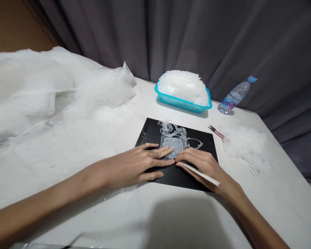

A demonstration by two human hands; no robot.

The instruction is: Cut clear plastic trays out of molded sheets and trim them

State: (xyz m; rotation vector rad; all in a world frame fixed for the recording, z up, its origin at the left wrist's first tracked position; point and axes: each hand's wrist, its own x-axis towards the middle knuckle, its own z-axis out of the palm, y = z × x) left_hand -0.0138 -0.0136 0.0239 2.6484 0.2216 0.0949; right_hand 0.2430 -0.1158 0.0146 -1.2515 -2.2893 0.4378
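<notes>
A black mat (175,178) lies on the white table before me. On it is a translucent, rounded-square plastic piece (174,142) with small round dots, and curly clear plastic strips (180,131) trail from its far side. My left hand (145,162) is open, its spread fingers lying flat over the near left of the piece and on the mat. Beside its fingertips, at the piece's near edge, my right hand (204,162) is closed around a thin white stick (203,175). The stick's tip is hidden by my right fingers.
Behind the mat stands a turquoise basket (181,102) heaped with white translucent pieces (182,86). A water bottle (234,97) is to its right. Pink-handled snips (216,132) touch a pile of clear scraps (246,147). Large cloudy plastic bags (67,76) cover the left side.
</notes>
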